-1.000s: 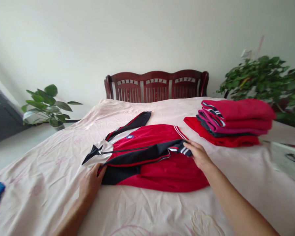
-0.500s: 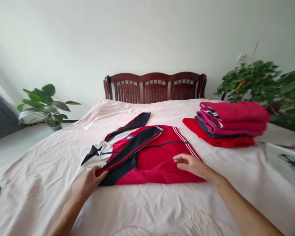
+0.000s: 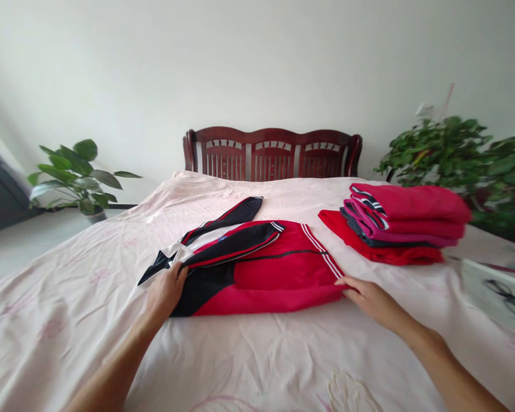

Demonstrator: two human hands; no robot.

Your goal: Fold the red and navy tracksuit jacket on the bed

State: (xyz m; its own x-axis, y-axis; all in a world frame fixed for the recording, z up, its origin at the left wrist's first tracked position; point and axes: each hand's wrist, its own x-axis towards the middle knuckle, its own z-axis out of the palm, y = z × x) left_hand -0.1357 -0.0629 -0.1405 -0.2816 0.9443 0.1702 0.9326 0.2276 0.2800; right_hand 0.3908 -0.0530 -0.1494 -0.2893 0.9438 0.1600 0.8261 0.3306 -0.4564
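Observation:
A red, navy and white zip-up track jacket [image 3: 283, 272] lies across the bed, its collar to the left and its striped hem to the right. One navy sleeve is laid over the front; the other stretches toward the headboard. My left hand [image 3: 168, 289] grips the jacket's near shoulder by the collar, fingers closed on the cloth. At the striped hem, my right hand [image 3: 363, 294] pinches the near corner, and the near edge is raised a little between both hands. The cloth inside each grip is partly hidden.
Folded red, pink and dark clothes form a stack [image 3: 407, 223] right of the jacket. Eyeglasses [image 3: 508, 297] rest on a pale flat item at the far right. A wooden headboard [image 3: 272, 151] stands behind, with potted plants [image 3: 75, 174] on both sides.
My right hand has moved right and taken hold of the hem corner. My left hand has shifted slightly up and right, and the near side of the jacket has lifted.

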